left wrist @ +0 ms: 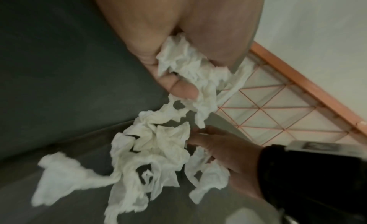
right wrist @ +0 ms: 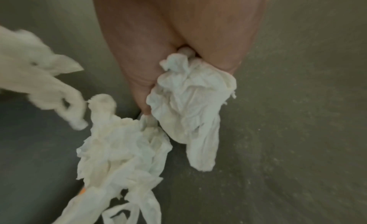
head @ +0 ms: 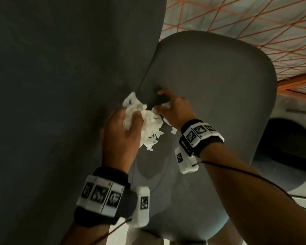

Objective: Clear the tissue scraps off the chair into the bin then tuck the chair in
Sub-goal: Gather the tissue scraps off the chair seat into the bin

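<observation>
A grey chair fills the head view, its seat on the right and its darker backrest on the left. White tissue scraps bunch at the crease between them. My left hand grips a ragged clump of them, and loose strips trail from it toward the seat. My right hand is just to the right at the crease, its fingers curled round a smaller wad of tissue. In the left wrist view my left hand pinches the scraps with its thumb, and my right hand touches the hanging pile.
A pale container with a dark round opening stands on the floor to the right of the chair. A white surface with orange criss-cross lines lies beyond the seat. Cables run from both wrist bands.
</observation>
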Motion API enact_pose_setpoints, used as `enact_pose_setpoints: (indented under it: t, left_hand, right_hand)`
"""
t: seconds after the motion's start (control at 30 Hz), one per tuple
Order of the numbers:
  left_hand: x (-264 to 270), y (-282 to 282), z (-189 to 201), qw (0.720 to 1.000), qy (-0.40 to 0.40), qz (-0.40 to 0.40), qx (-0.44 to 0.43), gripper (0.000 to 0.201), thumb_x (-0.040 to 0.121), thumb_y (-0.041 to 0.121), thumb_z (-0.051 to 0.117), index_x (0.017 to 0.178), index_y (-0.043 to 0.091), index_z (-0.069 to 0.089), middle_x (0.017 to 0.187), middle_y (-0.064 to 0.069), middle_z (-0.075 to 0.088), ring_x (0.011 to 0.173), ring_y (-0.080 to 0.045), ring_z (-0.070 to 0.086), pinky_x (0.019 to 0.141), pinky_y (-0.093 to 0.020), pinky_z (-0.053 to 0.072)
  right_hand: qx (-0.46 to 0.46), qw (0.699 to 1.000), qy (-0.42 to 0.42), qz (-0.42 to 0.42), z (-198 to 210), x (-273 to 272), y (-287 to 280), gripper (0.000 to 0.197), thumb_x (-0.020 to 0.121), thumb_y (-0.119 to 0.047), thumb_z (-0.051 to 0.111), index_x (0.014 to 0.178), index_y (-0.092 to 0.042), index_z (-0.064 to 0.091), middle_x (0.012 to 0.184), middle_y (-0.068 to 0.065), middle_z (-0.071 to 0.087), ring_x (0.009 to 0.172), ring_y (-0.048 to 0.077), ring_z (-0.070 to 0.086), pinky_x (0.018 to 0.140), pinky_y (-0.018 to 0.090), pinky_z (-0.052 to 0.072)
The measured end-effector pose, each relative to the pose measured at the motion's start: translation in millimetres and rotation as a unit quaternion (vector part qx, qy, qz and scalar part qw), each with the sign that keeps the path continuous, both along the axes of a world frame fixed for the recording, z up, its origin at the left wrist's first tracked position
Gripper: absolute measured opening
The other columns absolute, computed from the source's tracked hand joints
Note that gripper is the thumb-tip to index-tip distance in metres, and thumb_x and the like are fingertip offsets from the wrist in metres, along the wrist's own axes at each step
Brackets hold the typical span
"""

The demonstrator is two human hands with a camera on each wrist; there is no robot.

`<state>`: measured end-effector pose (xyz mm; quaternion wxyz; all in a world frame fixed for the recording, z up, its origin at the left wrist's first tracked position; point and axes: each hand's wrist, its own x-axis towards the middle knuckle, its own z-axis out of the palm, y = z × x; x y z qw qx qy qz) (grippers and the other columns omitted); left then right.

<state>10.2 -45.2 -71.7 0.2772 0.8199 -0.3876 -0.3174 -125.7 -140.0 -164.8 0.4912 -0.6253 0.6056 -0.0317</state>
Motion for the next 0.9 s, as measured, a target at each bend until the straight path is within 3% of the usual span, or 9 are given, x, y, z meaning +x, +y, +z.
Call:
enact_pose_setpoints:
  t: [0.2,0.3,0.43,0.53,0.63,0.67,0.73,0.83,0.9]
  left_hand:
    - [-1.8,46.4,4.6,0.995,0.058,0.060,0.058,0.005,0.086,0.021,0.067,0.087,0.025,0.064,0.076,0.009,0.067,0.068,-0.002,0.064,0.054,-0.012,0.046]
    - [-5.0,60.8,-1.5,0.989,0.068,0.057,0.117,0.018,0.085,0.015,0.065,0.094,0.027,0.055,0.079,0.012,0.063,0.068,-0.002,0.061,0.052,-0.017,0.044]
    - [-8.9,62.5,-4.2,0.985,0.061,0.049,0.153,0.023,0.087,0.020,0.057,0.104,0.033,0.048,0.087,0.009,0.062,0.072,-0.008,0.061,0.057,-0.027,0.049]
    - [-8.2,49.8,-8.0,0.989,0.035,0.036,0.141,0.022,0.089,0.033,0.058,0.108,0.032,0.048,0.089,0.002,0.067,0.077,-0.019,0.066,0.066,-0.038,0.057]
    - [-8.9,21.6,-11.1,0.992,0.020,0.007,0.124,0.024,0.093,0.032,0.054,0.115,0.027,0.049,0.094,0.003,0.062,0.089,-0.021,0.064,0.078,-0.039,0.055]
    - [-9.0,10.9,-12.1,0.992,0.016,0.000,0.124,0.025,0.093,0.029,0.054,0.117,0.026,0.049,0.093,0.004,0.058,0.089,-0.021,0.061,0.080,-0.038,0.054]
    - [-8.7,-7.9,-13.3,0.988,-0.003,-0.022,0.150,0.028,0.093,0.029,0.054,0.120,0.026,0.049,0.095,0.003,0.055,0.093,-0.021,0.056,0.084,-0.037,0.050]
    - [-8.5,-21.8,-22.5,0.969,-0.063,-0.099,0.217,0.040,0.088,0.038,0.061,0.124,0.024,0.049,0.110,-0.003,0.062,0.107,-0.027,0.057,0.086,-0.035,0.045]
    - [-9.9,-21.4,-33.0,0.950,-0.083,-0.140,0.267,0.051,0.083,0.044,0.066,0.126,0.023,0.048,0.117,-0.005,0.062,0.109,-0.029,0.058,0.085,-0.036,0.044]
  right_hand:
    - [0.031,0.997,-0.007,0.072,-3.5,10.6,10.1,0.043,0.080,-0.054,0.069,0.115,-0.031,0.061,0.094,-0.005,0.067,0.080,0.015,0.065,0.077,0.028,0.052]
    - [0.053,0.995,-0.010,0.086,0.8,12.0,19.3,0.035,0.084,-0.050,0.067,0.107,-0.023,0.066,0.084,-0.003,0.067,0.070,0.016,0.067,0.070,0.029,0.052]
    - [0.029,0.995,0.016,0.097,3.9,7.3,31.0,0.026,0.092,-0.037,0.061,0.099,-0.013,0.066,0.086,0.006,0.066,0.081,0.026,0.064,0.070,0.032,0.048]
    - [0.028,0.999,-0.017,0.010,13.7,-2.7,37.1,0.025,0.095,-0.032,0.054,0.098,-0.009,0.062,0.088,0.008,0.064,0.079,0.027,0.061,0.069,0.032,0.046]
    - [0.057,0.992,-0.029,-0.110,21.1,-24.0,43.6,0.016,0.090,-0.026,0.058,0.098,-0.012,0.062,0.088,0.005,0.064,0.080,0.022,0.060,0.069,0.028,0.041]
    - [0.063,0.986,-0.044,-0.149,22.9,-32.3,46.6,0.006,0.088,-0.022,0.061,0.090,-0.017,0.062,0.083,0.003,0.066,0.075,0.020,0.060,0.067,0.027,0.041]
    - [0.053,0.971,-0.077,-0.220,27.4,-48.2,53.6,0.020,0.085,-0.010,0.060,0.071,-0.023,0.055,0.069,0.001,0.068,0.059,0.016,0.062,0.057,0.027,0.044]
    - [0.074,0.951,-0.107,-0.280,36.3,-70.6,64.1,0.026,0.086,0.003,0.050,0.070,-0.017,0.046,0.062,0.007,0.065,0.050,0.023,0.064,0.045,0.035,0.049]
    - [0.062,0.947,-0.105,-0.297,37.4,-80.3,71.6,0.020,0.086,0.002,0.047,0.076,-0.016,0.046,0.070,0.010,0.060,0.056,0.025,0.063,0.054,0.045,0.054]
